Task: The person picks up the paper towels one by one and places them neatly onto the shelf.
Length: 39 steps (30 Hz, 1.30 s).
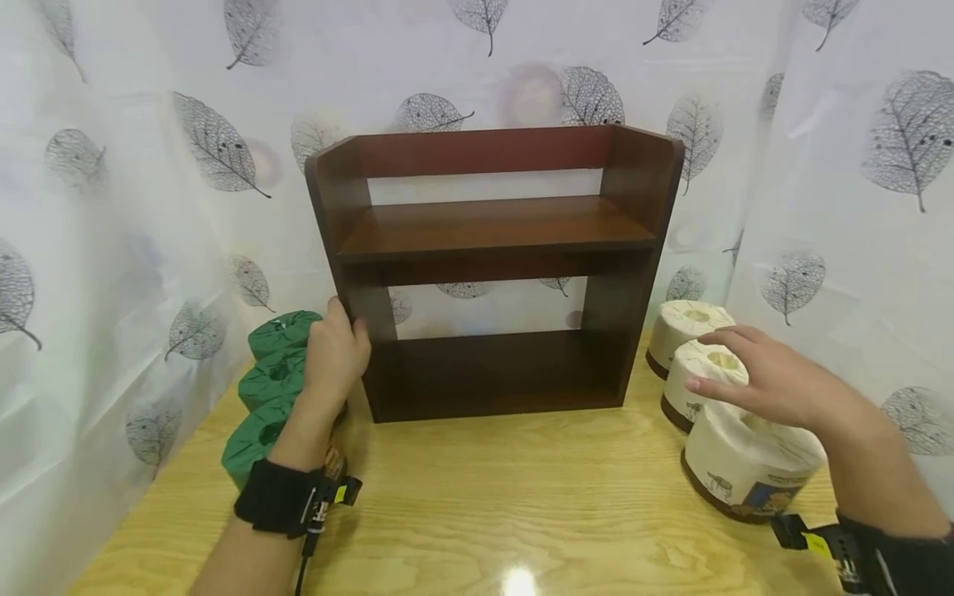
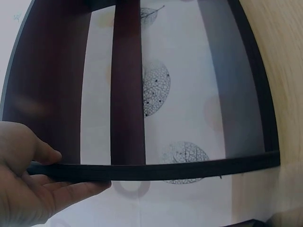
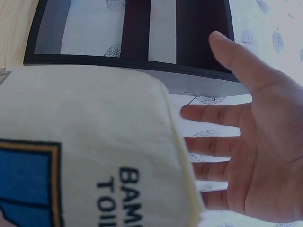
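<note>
We have the shelf on the tabletop, our left hand gripping its left side near green rolls; to the shelf's right, our right hand lies unclenched beside white rolls.

Pale wood-grain tabletop; white leaf-print sheet behind and along both sides.

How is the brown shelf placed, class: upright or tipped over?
Upright: in the head view, the brown shelf stands on the table, its side panels pointing up.
</note>
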### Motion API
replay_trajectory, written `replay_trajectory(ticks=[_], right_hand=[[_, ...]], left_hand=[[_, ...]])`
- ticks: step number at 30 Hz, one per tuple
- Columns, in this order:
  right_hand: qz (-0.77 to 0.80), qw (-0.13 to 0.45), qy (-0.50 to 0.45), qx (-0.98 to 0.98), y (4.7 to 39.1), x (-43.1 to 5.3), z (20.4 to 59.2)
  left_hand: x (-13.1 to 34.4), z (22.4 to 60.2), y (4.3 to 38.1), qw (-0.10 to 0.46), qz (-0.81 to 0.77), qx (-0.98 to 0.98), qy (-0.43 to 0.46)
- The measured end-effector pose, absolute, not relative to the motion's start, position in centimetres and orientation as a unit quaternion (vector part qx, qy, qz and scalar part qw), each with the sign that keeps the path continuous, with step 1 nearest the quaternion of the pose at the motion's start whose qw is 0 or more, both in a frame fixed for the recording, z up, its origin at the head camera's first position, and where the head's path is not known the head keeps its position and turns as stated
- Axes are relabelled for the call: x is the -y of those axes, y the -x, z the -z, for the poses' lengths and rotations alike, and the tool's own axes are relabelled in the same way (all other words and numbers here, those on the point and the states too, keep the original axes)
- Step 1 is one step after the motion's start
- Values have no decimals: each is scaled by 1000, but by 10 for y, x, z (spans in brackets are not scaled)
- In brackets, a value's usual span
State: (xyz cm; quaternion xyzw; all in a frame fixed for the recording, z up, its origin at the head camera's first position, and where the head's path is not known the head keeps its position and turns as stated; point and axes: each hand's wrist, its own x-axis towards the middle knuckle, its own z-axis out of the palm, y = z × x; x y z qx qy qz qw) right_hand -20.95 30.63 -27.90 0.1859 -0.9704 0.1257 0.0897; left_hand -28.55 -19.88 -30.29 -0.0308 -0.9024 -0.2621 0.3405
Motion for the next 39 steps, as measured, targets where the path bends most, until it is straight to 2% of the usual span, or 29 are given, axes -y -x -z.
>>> replay_trajectory(ticks=[5, 39], right_hand=[[-111, 68, -167, 977, 209, -312, 277], [-67, -63, -81, 992, 206, -309, 287]], left_hand=[[199, 303, 285, 326, 269, 906, 29], [199, 301, 285, 334, 259, 906, 32]])
